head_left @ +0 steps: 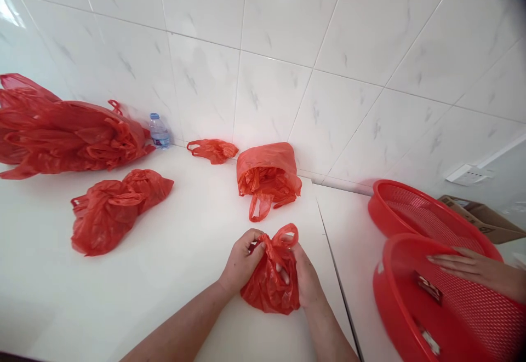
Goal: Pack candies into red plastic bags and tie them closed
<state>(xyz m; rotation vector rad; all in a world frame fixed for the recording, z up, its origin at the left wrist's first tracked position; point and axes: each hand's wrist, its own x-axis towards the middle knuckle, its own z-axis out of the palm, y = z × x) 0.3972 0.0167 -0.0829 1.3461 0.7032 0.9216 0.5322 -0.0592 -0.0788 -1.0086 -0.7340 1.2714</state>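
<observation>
White marbled tiles back the desk, where, at six o'clock in view, the left hand pinches the neck of a red plastic bag and the right hand clasps its side, a stuffed bag lying at its twelve o'clock, red baskets at its three.

A plastic bottle (blue-capped) near the tiled wall, two red baskets, a cardboard box.
</observation>
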